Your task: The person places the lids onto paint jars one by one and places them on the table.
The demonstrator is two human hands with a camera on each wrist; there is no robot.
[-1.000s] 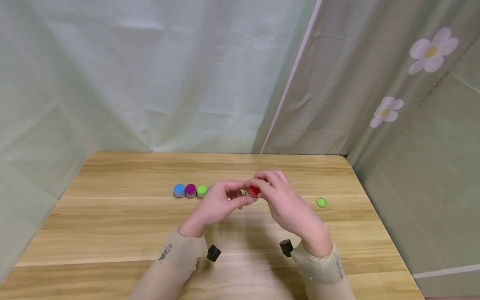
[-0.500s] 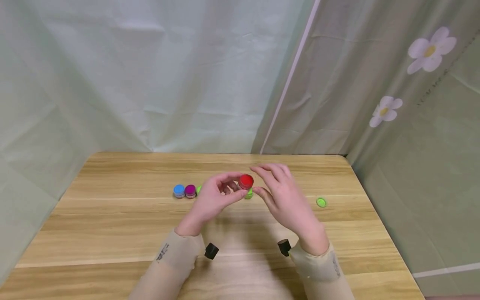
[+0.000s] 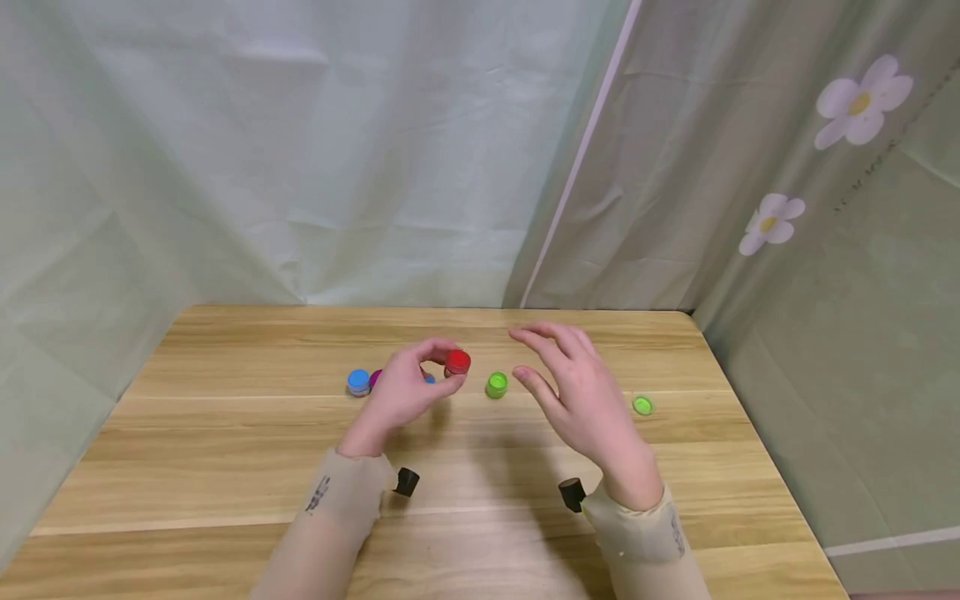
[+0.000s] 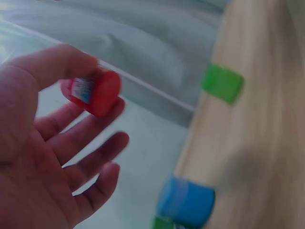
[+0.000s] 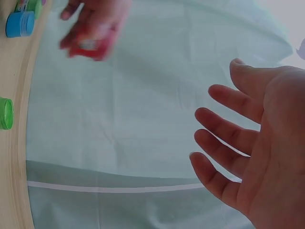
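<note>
My left hand [image 3: 401,387] pinches a small red jar [image 3: 457,362] between thumb and fingers, raised above the table. In the left wrist view the jar [image 4: 106,93] shows a pale label on its side, and the lower fingers spread loosely away from it. Apart from it, my right hand [image 3: 581,400] holds nothing, its fingers gently bent and thumb out. Between the two hands stands a small green jar [image 3: 497,385] with its top off. A green lid [image 3: 642,405] lies to the right of my right hand.
At the left of the row stand a blue jar [image 3: 358,382] and a purple jar [image 3: 377,379], the latter partly behind my left hand. Another blue jar [image 4: 186,202] and part of a green one show in the left wrist view. A curtain [image 3: 405,167] hangs behind the wooden table [image 3: 262,467].
My right hand has let go of the red jar and its fingers have spread. My left hand has carried the jar to the left, uncovering the green jar.
</note>
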